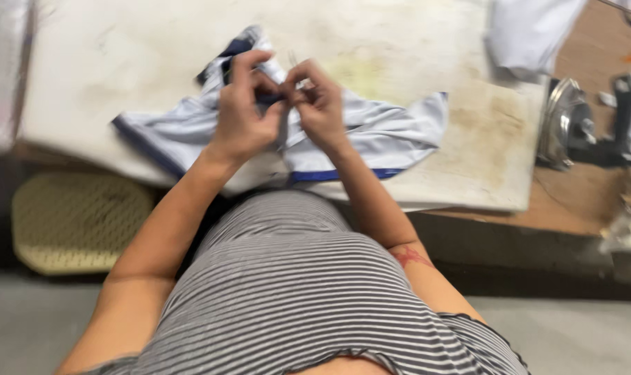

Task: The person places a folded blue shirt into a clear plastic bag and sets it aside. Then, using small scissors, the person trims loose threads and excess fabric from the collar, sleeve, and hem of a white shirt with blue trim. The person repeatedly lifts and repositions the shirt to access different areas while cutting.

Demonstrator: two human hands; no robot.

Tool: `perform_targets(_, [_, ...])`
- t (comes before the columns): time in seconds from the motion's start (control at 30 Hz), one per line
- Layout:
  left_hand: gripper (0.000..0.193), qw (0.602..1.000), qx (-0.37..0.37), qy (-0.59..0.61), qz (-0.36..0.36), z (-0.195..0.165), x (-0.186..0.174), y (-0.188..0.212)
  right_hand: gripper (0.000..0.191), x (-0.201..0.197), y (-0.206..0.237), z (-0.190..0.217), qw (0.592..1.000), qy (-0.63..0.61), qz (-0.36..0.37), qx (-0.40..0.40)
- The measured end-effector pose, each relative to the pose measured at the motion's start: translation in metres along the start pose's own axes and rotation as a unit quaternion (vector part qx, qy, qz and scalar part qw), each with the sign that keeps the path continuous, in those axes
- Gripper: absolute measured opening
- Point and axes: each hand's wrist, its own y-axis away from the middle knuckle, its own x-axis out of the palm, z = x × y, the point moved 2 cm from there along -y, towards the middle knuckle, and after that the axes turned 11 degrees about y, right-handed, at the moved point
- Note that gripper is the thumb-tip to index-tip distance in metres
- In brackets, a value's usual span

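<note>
A wide white pad [426,62], stained yellow and brown, covers most of the bench [579,201] and overhangs its near edge. The person stands against that edge in a grey-and-black striped top [295,292], both forearms reaching up over the pad.

On the pad, near its front edge, lies a pale blue-white garment [392,132] with dark blue trim, crumpled and spread from left to right; one trimmed hem hangs at the pad's edge.

A second white cloth [531,31] sits bunched at the pad's far right corner. Just beside the pad on the bare wood stands a metal iron [564,121], tipped on its side.

Below the bench on the left, a woven yellowish mat [79,222] lies on the floor.

The left hand [242,111] and right hand [319,104] meet above the middle of the garment, fingertips touching. Both are curled nearly closed, pinching something small and thin between them; blur hides what it is. A dark fold of the garment rises to the left hand's fingers, which seem to grip it.
</note>
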Motion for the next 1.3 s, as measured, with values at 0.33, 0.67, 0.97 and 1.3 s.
perform_targets(0.33, [0.02, 0.983, 0.068, -0.131, 0.105, -0.044, 0.03, -0.039, 0.009, -0.023, 0.016, 0.013, 0.978, -0.181, -0.045, 0.096])
perform_targets(0.67, [0.021, 0.971, -0.08, -0.052, 0.217, -0.074, 0.039, -0.045, 0.01, -0.05, 0.035, 0.041, 0.912, -0.364, -0.011, 0.19])
perform_targets(0.97, [0.024, 0.988, -0.077, -0.021, 0.135, -0.069, 0.015, -0.043, 0.02, -0.058, 0.006, 0.059, 0.958, -0.255, 0.013, 0.134])
perform_targets(1.3, [0.029, 0.981, -0.115, 0.009, 0.157, -0.049, 0.007, -0.056, 0.027, -0.082, 0.025, 0.057, 0.986, -0.091, 0.012, 0.139])
